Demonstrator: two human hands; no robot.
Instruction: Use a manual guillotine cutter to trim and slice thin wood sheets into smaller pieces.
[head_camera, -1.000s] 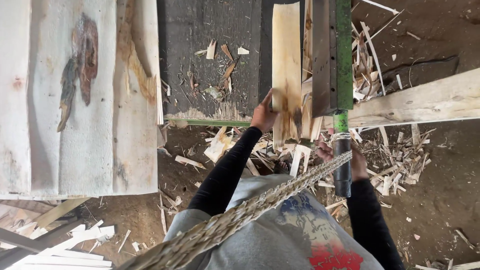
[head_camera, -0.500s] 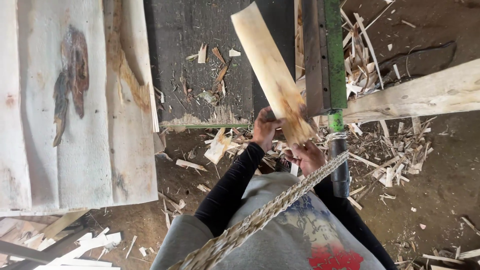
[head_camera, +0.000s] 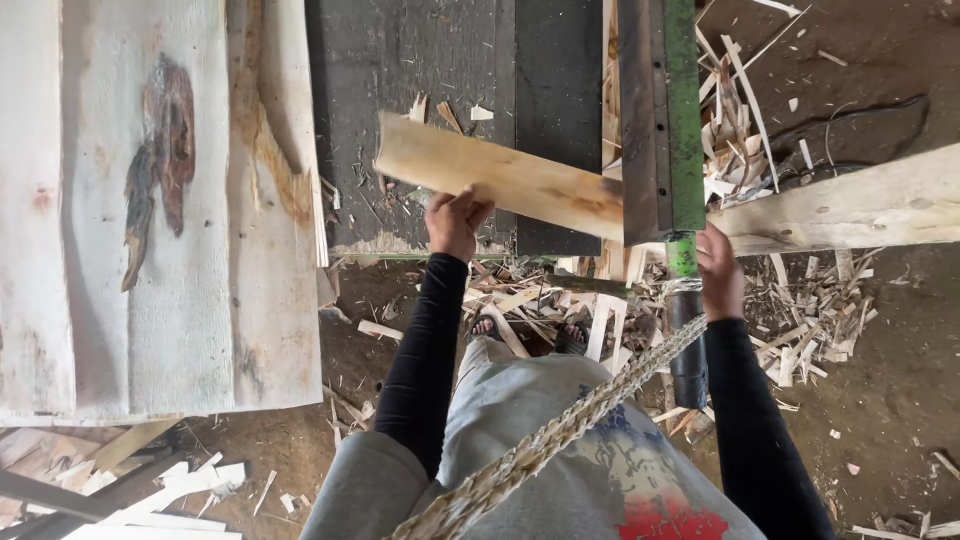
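Wooden slat (head_camera: 500, 180), gripped by left hand (head_camera: 455, 222), could pinch fingers under the blade lever (head_camera: 683, 130); right hand (head_camera: 720, 272), at four o'clock, half-curled on its handle (head_camera: 688, 340).

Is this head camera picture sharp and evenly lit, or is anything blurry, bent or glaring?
Head view: soft, even daylight with no harsh glare or hard shadows; the pale slab at left is brightest; the wooden board under the left hand and the green lever by the right hand look sharp; the braided rope, close to the lens, is slightly soft; straight edges lean outward, suggesting a wide lens.
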